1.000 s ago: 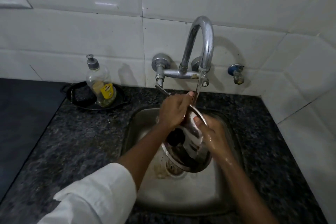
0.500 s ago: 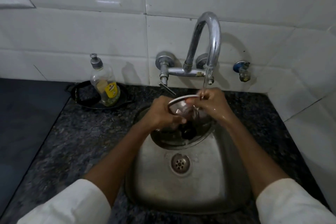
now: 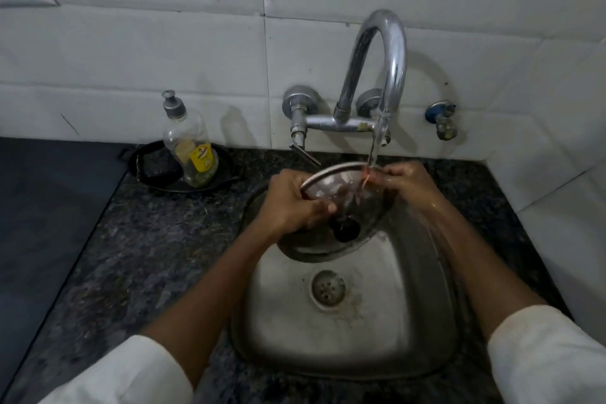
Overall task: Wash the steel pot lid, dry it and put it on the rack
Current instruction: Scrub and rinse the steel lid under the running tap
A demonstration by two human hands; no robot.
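Steel pot lid (image 3: 341,193), black knob facing the wearer, held tilted over the sink (image 3: 344,331) under the tap (image 3: 380,75) stream, left hand (image 3: 292,203) and right hand (image 3: 403,184) clamped on opposite rims; risk: wet grip may slip, dropping it.

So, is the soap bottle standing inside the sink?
No, the soap bottle stands on a dark tray on the counter, left of the sink.
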